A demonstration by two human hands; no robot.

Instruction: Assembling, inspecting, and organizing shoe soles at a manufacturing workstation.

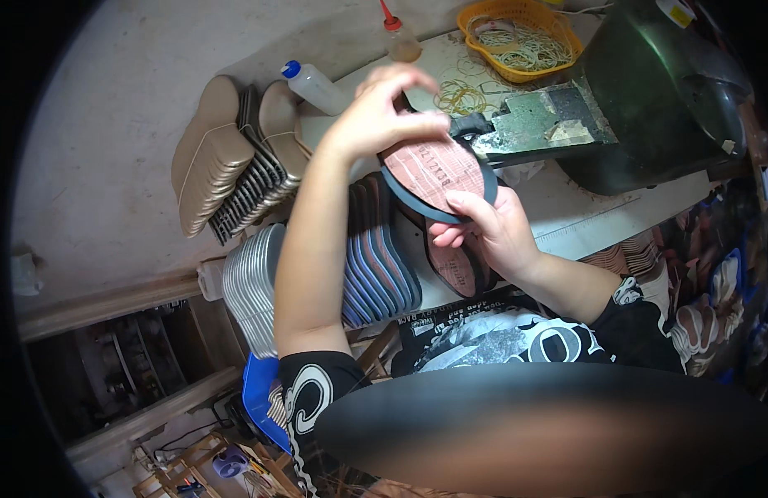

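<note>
A shoe insole (438,170) with a pinkish-red printed face and a dark blue-grey rim is tilted up in front of me. My right hand (504,232) grips its near edge, thumb on the face and fingers curled beneath. My left hand (392,112) is over the insole's far left end, slightly blurred, thumb and forefinger spread apart. Whether its thumb touches the insole I cannot tell. Just beyond the insole is the dark end of a green machine arm (529,124). Another pinkish insole (454,264) lies below my right hand, partly covered.
Left of my left forearm are bundled beige insoles (210,158) and a row of pale insoles (251,278). A blue-and-brown row (376,257) stands between my arms. A white bottle (313,87), a red-tipped bottle (401,41) and a yellow basket of rubber bands (467,21) are behind.
</note>
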